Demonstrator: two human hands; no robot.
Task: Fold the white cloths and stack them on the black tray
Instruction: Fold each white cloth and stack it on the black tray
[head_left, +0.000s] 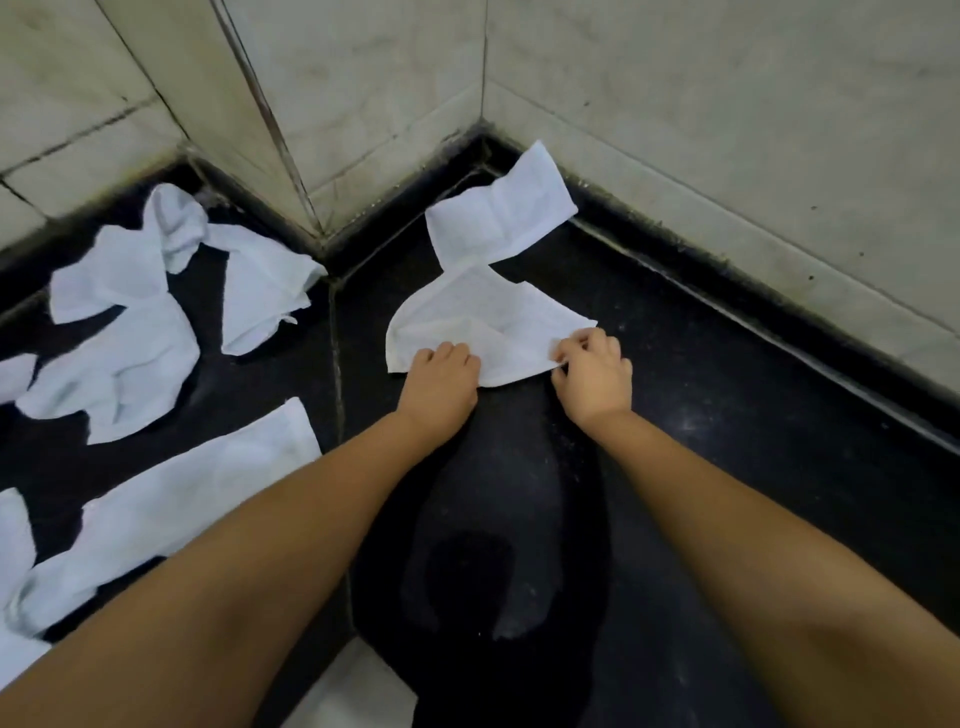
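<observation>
While both hands work at its near edge, the cloth being folded (483, 322) lies on the black counter, in the far corner where the tiled walls (727, 130) meet. The left hand (441, 379) has its fingers curled over the near left part of the cloth, holding it down or gripping it; the right hand (592, 374) pinches the near right corner between fingertips and thumb. Just beyond, touching it or nearly so, a folded cloth (498, 213) rests against the foot of the wall. Toward the left edge of the counter (727, 415) lies a heap of crumpled cloths (135, 317), with a flatter long cloth (208, 483) nearer the person. I cannot make out a black tray apart from the dark surface.

The cloth looks thin, light and limp, likely to sag and crease wherever it is unsupported, and to slide easily on the polished stone. Corners and hems are the sensible places to take it, one in each hand, kept taut so the edges meet squarely.
</observation>
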